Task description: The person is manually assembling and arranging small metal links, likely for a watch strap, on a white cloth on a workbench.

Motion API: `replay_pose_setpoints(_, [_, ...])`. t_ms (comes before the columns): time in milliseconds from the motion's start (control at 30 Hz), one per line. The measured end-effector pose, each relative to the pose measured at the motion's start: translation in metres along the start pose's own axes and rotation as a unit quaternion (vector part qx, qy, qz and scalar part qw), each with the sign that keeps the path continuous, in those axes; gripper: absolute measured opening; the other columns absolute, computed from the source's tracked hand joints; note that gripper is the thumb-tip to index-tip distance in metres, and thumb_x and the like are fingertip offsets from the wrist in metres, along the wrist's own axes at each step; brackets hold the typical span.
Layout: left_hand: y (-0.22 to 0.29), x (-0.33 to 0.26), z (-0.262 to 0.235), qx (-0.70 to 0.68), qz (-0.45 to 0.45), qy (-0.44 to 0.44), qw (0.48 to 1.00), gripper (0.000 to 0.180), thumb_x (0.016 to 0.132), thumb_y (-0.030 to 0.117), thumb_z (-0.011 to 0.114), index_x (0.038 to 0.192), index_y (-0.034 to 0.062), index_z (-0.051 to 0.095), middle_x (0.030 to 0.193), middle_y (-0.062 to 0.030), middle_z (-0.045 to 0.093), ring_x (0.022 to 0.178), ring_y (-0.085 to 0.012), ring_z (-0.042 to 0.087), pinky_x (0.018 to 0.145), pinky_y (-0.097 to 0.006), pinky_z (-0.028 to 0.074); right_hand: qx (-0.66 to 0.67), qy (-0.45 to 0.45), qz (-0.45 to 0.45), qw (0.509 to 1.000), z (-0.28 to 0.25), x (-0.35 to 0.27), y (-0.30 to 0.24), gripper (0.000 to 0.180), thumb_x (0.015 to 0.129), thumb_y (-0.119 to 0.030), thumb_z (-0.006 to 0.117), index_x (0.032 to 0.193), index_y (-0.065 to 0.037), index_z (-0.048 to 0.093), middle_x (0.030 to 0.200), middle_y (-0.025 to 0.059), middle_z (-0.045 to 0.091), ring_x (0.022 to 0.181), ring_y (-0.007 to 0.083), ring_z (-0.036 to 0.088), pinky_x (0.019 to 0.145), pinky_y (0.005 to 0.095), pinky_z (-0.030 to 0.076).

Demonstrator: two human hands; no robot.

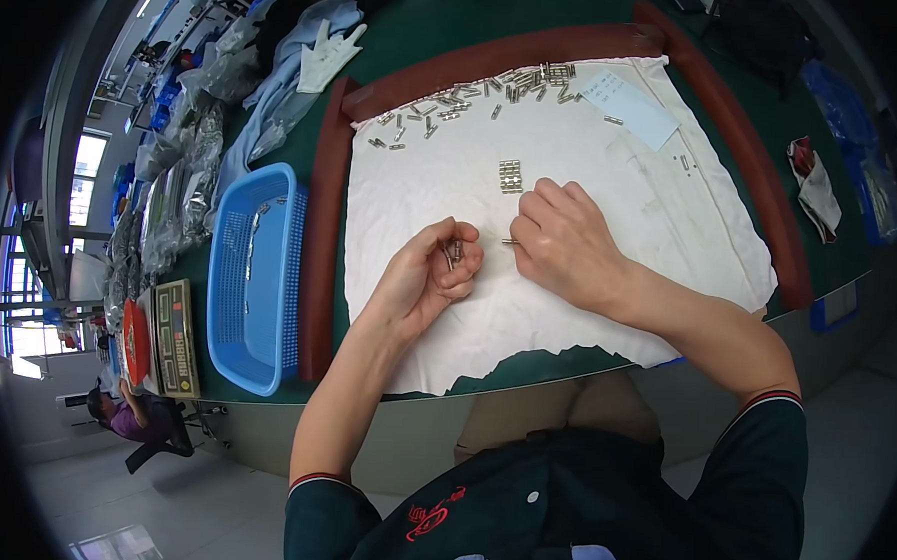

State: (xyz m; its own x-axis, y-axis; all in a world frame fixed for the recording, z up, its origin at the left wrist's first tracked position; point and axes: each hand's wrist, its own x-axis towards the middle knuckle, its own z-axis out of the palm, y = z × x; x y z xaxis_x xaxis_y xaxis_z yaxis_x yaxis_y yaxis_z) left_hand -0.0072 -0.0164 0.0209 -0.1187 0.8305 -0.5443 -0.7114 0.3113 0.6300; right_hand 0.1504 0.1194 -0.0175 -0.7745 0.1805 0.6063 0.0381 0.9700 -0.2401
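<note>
Several small metal links (453, 254) lie in the curled fingers of my left hand (424, 269), palm turned up over the white cloth (406, 333). Just to its right, my right hand (565, 245) is closed, back upward, with a small metal pin-like piece (509, 243) sticking out from its fingertips toward my left hand. Beyond my hands, a short block of joined metal links (510, 176) rests flat on the cloth. Many loose metal links (522, 83) are scattered along the far edge of the cloth.
Brown padded bars (498, 62) border the cloth on three sides. A blue plastic basket (295, 303) with a few metal pieces stands at the left. A pale blue paper (631, 108) lies far right; a white glove (328, 57) lies far left. Someone sits (137, 417) in the background.
</note>
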Motion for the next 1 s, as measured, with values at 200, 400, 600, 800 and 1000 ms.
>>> replay_pose_setpoints(200, [-0.008,-0.019,0.028,-0.062,-0.089,0.057,0.992,0.047,0.106,0.037,0.029,0.109,-0.0005,0.057,0.088,-0.0121,0.063,0.061,-0.0105,0.046,0.053,-0.022,0.039,0.215,0.080,-0.040,0.973,-0.010,0.011,-0.018,0.018,0.069,-0.016,0.073,0.083,-0.007,0.067,0.082,0.0030,0.056,0.084,0.0218,0.052,0.070,0.0340,0.040])
replay_pose_setpoints(400, [0.018,-0.066,-0.019,-0.019,0.041,-0.045,0.998,0.011,0.100,0.014,0.051,0.100,0.0032,0.055,0.079,-0.0009,0.048,0.060,-0.0054,0.033,0.052,-0.019,0.029,0.167,0.152,0.023,0.974,-0.021,0.009,0.010,0.016,0.068,-0.002,0.069,0.084,-0.005,0.068,0.083,0.0048,0.058,0.081,0.0209,0.054,0.069,0.0328,0.041])
replay_pose_setpoints(600, [0.098,-0.124,-0.080,0.565,0.309,0.304,0.702,0.017,0.103,0.011,0.043,0.107,0.0028,0.056,0.076,0.0029,0.045,0.059,-0.0032,0.035,0.053,-0.020,0.029,0.110,0.214,0.047,0.969,-0.021,0.021,0.033,0.014,0.070,0.003,0.064,0.080,-0.005,0.068,0.080,0.0039,0.058,0.079,0.0206,0.054,0.070,0.0328,0.042])
replay_pose_setpoints(800, [0.106,-0.109,-0.082,0.775,0.334,0.347,0.410,0.031,0.092,0.008,0.058,0.122,-0.0011,0.059,0.108,-0.0171,0.065,0.096,-0.0287,0.063,0.082,-0.035,0.049,0.092,0.213,0.069,0.970,-0.014,0.020,0.045,0.011,0.070,0.002,0.064,0.078,-0.006,0.067,0.079,0.0029,0.058,0.079,0.0204,0.054,0.070,0.0329,0.042])
replay_pose_setpoints(1000, [0.056,-0.011,0.018,0.772,0.338,0.099,0.529,0.024,0.080,0.006,0.067,0.102,-0.0034,0.065,0.085,-0.0166,0.063,0.073,-0.0305,0.063,0.065,-0.038,0.051,0.055,0.204,0.100,0.972,-0.010,0.013,0.070,0.010,0.072,0.000,0.064,0.078,-0.006,0.068,0.077,0.0035,0.060,0.079,0.0210,0.056,0.071,0.0341,0.043])
